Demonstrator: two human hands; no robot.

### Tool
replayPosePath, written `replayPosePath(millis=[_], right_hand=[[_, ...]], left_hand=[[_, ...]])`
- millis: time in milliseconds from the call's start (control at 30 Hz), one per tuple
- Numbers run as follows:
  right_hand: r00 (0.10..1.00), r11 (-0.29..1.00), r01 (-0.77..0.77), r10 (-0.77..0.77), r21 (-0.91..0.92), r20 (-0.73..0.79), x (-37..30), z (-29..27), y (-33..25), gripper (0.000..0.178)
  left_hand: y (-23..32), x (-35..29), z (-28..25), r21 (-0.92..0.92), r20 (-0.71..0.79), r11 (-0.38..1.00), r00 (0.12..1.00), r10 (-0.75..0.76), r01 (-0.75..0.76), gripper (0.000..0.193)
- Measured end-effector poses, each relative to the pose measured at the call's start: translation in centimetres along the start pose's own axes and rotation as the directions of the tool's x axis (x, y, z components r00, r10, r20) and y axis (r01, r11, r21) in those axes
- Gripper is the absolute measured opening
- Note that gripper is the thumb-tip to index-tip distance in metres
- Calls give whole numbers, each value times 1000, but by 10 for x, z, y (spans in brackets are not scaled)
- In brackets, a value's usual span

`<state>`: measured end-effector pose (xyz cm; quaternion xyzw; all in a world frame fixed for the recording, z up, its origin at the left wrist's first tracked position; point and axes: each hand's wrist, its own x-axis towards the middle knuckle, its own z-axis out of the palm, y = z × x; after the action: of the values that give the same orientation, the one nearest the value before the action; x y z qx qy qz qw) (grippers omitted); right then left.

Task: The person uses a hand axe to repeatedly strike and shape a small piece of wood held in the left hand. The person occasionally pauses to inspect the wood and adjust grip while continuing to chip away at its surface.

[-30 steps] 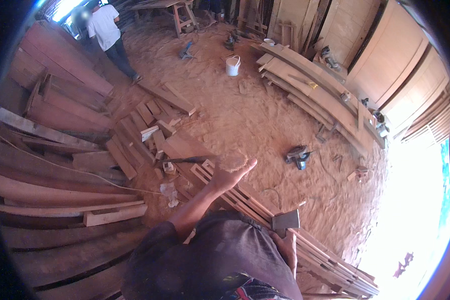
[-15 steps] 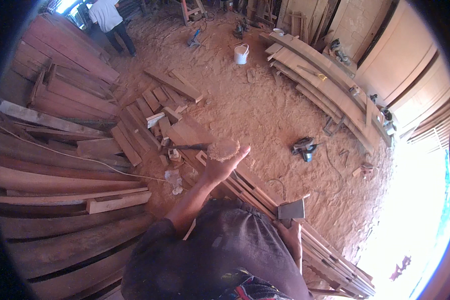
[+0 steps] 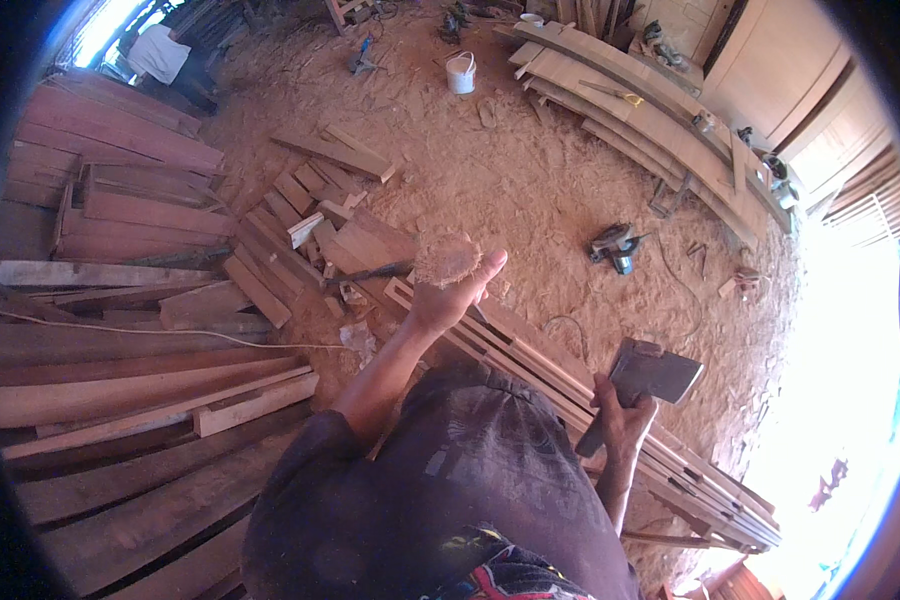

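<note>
The floor (image 3: 530,190) is pale orange-brown with sawdust. The planks (image 3: 120,215) stacked at the left of the frame are reddish brown, while the long boards (image 3: 650,120) at the upper right are light tan. A white bucket (image 3: 461,73) stands at the top centre. The hatchet (image 3: 642,380) at lower right has a dull grey head and a dark handle. The shirt (image 3: 440,500) at the bottom is dark grey-black, with a red, blue and white pattern at its lowest edge.

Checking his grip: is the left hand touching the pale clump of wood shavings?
Touching. The head view shows the pale clump of wood shavings resting on the raised left hand.
</note>
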<state>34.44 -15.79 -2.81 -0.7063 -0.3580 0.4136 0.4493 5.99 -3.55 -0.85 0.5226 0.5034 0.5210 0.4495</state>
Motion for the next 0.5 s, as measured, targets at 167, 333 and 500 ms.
replayPosePath(millis=[167,333,500], right_hand=[[998,996,-37,41,-79,46,3,1,-6,28],[991,981,-111,122,-158,63,-6,8,-1,29],[990,981,-86,103,-172,96,-9,9,-6,29]], left_hand=[[-6,-2,-2,-17,-39,1000,999,9,-9,50],[-7,-5,-12,-71,-48,997,999,-9,5,49],[-13,-4,-16,-84,-50,995,997,-50,46,44]])
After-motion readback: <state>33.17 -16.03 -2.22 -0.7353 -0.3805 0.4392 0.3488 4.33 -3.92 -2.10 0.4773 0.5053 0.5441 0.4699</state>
